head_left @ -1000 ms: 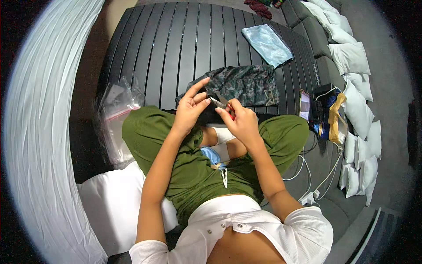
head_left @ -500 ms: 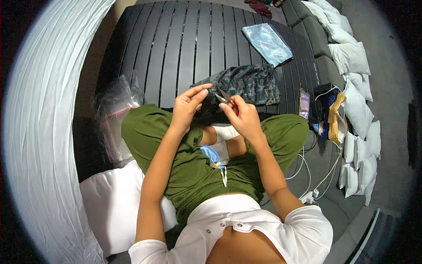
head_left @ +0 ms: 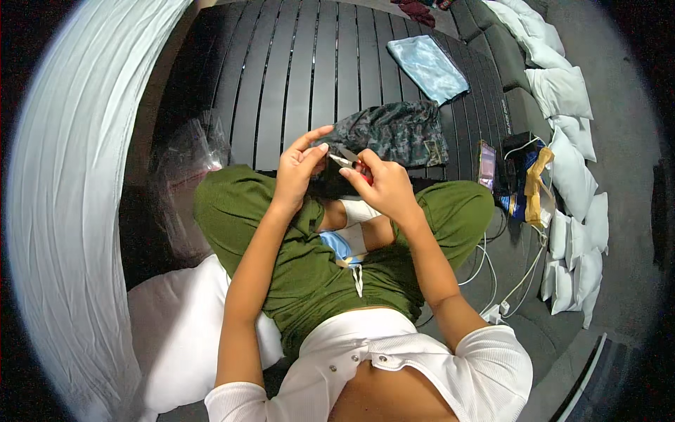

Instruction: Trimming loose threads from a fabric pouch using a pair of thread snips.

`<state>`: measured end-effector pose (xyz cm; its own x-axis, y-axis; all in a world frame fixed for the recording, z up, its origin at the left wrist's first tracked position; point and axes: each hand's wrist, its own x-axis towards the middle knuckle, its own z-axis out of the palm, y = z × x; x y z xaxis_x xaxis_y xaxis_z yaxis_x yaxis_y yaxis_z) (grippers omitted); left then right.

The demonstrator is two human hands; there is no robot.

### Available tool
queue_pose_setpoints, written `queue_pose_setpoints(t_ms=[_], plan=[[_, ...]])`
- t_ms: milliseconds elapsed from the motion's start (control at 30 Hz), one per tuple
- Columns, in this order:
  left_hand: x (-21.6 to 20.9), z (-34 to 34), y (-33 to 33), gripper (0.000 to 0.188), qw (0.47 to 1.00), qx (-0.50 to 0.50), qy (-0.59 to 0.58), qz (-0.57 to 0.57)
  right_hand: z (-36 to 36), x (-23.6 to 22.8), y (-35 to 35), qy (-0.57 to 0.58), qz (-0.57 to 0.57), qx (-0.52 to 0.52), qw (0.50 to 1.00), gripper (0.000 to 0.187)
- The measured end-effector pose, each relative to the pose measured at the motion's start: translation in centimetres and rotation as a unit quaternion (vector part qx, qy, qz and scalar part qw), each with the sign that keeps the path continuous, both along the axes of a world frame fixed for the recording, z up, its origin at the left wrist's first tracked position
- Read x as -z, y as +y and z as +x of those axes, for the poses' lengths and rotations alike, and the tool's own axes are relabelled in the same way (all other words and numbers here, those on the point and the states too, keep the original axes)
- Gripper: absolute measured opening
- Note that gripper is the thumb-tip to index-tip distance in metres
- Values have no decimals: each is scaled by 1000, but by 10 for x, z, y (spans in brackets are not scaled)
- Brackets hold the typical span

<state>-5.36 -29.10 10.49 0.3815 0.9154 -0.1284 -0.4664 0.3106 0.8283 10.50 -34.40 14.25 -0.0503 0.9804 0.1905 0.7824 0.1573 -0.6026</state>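
Note:
A dark camouflage garment (head_left: 394, 137) lies partly bunched on the slatted surface in front of my crossed legs. At its left end is my left hand (head_left: 299, 169), thumb and fingers pinched on what looks like the cloth's edge; the exact grip is partly hidden. My right hand (head_left: 385, 184) is wrapped around small red-handled thread snips (head_left: 344, 159). Their two pointed metal blades are spread apart and point left, close to the left fingertips. Whether a thread lies between the blades is too small to tell.
The black slatted surface (head_left: 299, 63) carries a folded light-blue cloth (head_left: 427, 70) at the far right. A phone (head_left: 486, 167), cables (head_left: 492, 281) and a yellow-and-blue bag (head_left: 538, 190) are at right. Clear plastic bags (head_left: 190, 183) and a white pillow (head_left: 190, 323) lie left.
The snips in my right hand have moved slightly left and down, with the blades nearer my left fingertips. My left hand has shifted only a little.

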Motion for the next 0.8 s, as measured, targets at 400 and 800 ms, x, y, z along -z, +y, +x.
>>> queue_pose_setpoints(t_ms=[400, 800], plan=[[2, 0, -1, 32, 1000, 1, 3, 11, 10, -4, -5, 26, 38, -9, 999, 24], [-2, -1, -2, 34, 999, 15, 37, 24, -22, 18, 9, 185, 92, 73, 976, 9]])
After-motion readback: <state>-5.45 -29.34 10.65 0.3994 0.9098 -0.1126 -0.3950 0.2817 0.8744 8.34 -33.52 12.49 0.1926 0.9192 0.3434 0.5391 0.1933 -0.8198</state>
